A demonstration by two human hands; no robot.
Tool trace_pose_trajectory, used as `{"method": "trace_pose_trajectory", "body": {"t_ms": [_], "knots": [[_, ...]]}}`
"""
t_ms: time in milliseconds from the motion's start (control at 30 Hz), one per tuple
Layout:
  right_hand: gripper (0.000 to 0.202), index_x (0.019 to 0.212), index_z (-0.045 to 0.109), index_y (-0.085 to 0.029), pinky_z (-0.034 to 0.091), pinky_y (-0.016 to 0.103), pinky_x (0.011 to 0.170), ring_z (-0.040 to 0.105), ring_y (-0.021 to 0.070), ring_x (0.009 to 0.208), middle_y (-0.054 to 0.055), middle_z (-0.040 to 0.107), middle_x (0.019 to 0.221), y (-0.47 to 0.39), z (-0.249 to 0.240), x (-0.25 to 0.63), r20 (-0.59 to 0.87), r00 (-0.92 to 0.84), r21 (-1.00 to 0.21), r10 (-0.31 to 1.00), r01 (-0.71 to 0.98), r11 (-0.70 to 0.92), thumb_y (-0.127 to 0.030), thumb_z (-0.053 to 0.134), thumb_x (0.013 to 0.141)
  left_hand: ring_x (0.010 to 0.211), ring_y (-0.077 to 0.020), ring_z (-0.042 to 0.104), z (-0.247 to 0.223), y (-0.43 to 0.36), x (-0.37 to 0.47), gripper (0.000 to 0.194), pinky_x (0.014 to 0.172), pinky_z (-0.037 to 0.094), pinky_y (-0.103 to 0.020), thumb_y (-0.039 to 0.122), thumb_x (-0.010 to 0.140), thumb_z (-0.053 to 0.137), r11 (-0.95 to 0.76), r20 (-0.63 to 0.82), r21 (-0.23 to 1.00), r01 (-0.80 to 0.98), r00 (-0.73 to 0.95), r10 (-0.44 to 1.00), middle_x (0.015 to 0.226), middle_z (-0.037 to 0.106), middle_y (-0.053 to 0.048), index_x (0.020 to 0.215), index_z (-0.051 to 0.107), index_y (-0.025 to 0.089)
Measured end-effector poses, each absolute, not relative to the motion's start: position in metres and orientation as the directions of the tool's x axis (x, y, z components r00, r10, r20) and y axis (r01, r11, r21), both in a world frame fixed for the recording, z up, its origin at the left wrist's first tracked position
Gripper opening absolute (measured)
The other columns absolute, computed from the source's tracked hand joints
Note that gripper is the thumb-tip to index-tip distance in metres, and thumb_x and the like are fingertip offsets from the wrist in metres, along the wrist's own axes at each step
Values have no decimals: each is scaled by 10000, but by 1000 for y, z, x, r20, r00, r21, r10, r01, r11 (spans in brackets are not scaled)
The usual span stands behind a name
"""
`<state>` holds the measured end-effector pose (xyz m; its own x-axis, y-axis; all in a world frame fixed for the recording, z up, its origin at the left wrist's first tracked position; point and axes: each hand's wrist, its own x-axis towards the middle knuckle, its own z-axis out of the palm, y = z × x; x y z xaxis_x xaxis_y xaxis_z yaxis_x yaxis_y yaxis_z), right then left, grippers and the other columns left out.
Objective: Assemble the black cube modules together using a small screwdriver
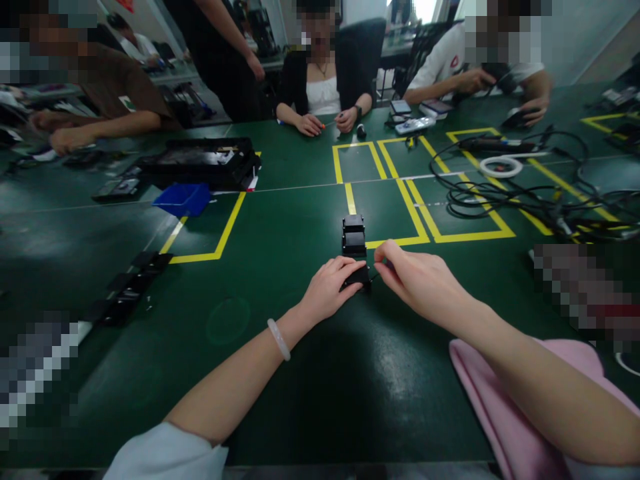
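My left hand (331, 285), a pale bracelet on its wrist, grips a small black block-shaped part (356, 277) on the green table, thumb on the near side and fingers on the far side. To the right, my right hand (417, 277) is closed in a pinch. A thin dark shaft reaches from its fingertips to the right side of that part; most of whatever it holds is hidden. Just beyond, two similar black parts (354, 235) stand in line. Several more black parts (131, 287) lie in a row at the left.
Yellow tape (420, 220) marks rectangles on the green table (300, 407). Black cables (495, 200) tangle at the right, and a pink cloth (480, 380) lies under my right forearm. A blue tray (183, 199) and black equipment (200, 163) stand at left. Several people sit across.
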<state>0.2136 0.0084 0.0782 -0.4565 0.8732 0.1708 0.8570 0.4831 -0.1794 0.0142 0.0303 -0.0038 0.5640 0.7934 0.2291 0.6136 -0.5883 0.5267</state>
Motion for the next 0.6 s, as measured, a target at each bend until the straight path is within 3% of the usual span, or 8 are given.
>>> {"method": "trace_pose_trajectory", "body": {"t_ms": [300,467,600], "knots": [[245,936,482,-202,258,254,508,640,181,661,12,669,770,10,79,213,161,-449,-113,879,876,468,-384,319,960,1088,-224,504,-4,30,15,393,953,441,-394,301,902,512,-588,221,524,616,568,793,1205,539,-76,1287,489,226],[158,1001,462,-196,275,251,517,630,161,640,1,668,803,10,80,213,179,-441,-178,879,864,470,-301,362,939,1085,-223,507,-4,31,15,394,949,444,-397,290,901,510,-590,227,526,613,567,792,1198,541,-76,1290,486,230],[233,933,478,-201,282,250,529,632,166,671,7,662,778,10,80,213,169,-462,-183,871,853,488,-378,328,957,1092,-222,505,-4,31,15,388,959,440,-396,284,895,519,-589,228,528,612,566,792,1200,542,-70,1279,497,232]]}}
